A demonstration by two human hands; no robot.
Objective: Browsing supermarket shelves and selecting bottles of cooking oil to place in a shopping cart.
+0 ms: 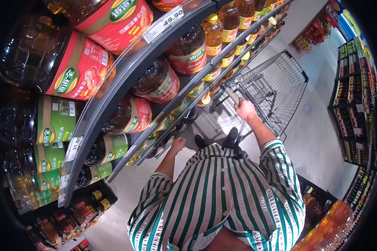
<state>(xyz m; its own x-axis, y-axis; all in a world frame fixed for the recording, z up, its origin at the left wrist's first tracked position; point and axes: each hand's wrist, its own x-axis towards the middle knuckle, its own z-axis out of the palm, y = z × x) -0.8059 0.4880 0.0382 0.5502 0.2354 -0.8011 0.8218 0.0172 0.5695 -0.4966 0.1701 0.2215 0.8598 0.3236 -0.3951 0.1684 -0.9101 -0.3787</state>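
My right hand (245, 109) is closed around the handle bar (231, 93) of a wire shopping cart (275, 84), which stands ahead and to the right. No goods show in its basket. My left hand (178, 145) hangs beside the shelf edge with its fingers curled; nothing shows in it. Large plastic jugs of cooking oil fill the shelf at my left. Some bear red labels, like the peanut oil jug (81, 67), and others green ones, like the jug (55, 120) below it.
A curved shelf rail (105, 94) with price tags runs along my left. Smaller bottles of yellow oil (213, 34) stand farther along. Shelves of dark bottles (345, 91) line the far right. Orange oil bottles (328, 226) are near my right side. Red packages (314, 36) hang beyond the cart.
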